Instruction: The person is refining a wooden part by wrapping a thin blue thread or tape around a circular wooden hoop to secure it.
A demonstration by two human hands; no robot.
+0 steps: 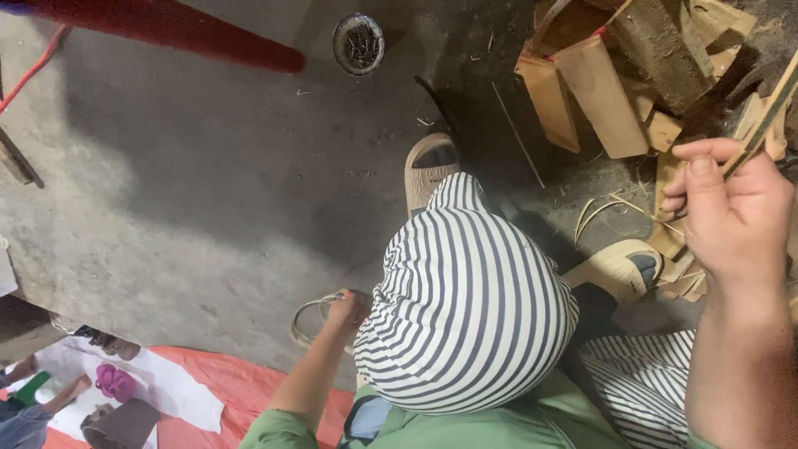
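My right hand point(731, 218) is raised at the right edge, its fingers pinched on a thin bamboo strip point(769, 112) that runs up toward the top right corner. My left hand point(346, 308) reaches down beside my raised knee in striped trousers point(465, 299). Its fingers are closed on a pale coiled strip point(304, 326) lying on the concrete floor point(208, 183). The knee hides part of that hand and coil.
Split wood blocks point(598, 91) and offcuts are piled at the top right. Thin curled shavings point(603, 212) lie by my sandalled feet point(431, 166). A round bowl of nails point(358, 43) sits at the top. A red pole point(174, 27) crosses the top left, and an orange cloth point(241, 391) lies at the bottom left.
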